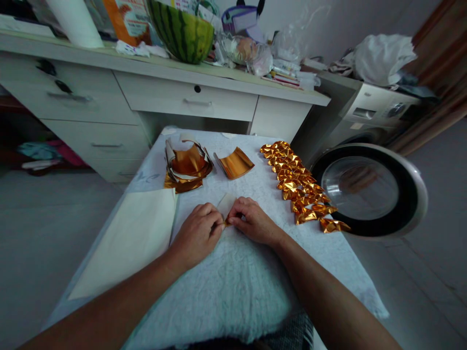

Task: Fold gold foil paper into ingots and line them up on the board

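Between my hands, at the middle of the cloth-covered table, is a sheet of gold foil paper (226, 202) with its pale back facing up. My left hand (202, 230) pinches its near edge, where a narrow strip of gold shows. Close beside it, my right hand (252, 219) pinches the same edge, fingers curled in. Beyond them lies a curved gold foil sheet (237, 163). To its left sits a stack of curled gold foil sheets (188, 163). Rows of folded gold foil pieces (292, 180) run down the right side of the table.
A large cream paper sheet (127, 243) covers the table's left side. Behind stands a white desk (226, 104) holding a cut watermelon (182, 34), bags and other items. At right, a washing machine's round door (368, 189) hangs open beside the table's edge.
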### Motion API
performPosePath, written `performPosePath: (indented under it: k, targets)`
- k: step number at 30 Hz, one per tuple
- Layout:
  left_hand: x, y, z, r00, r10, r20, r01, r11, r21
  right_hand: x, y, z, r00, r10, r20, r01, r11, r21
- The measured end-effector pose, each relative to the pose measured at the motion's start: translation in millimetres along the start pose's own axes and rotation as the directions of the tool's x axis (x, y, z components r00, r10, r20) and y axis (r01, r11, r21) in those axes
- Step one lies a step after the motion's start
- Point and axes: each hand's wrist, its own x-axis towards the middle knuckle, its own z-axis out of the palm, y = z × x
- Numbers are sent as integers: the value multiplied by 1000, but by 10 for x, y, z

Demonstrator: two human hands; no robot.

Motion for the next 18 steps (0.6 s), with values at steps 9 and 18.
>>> performPosePath:
  k: [9, 18]
  targets:
    - [-5, -22, 12, 1000, 27, -12, -27, 1000, 13, -3, -5, 11, 1000, 18, -16, -18, 1000, 4]
    - [1, -12, 16, 999, 25, -25, -25, 999, 22, 4, -8, 11, 999, 20, -42, -18, 999, 33]
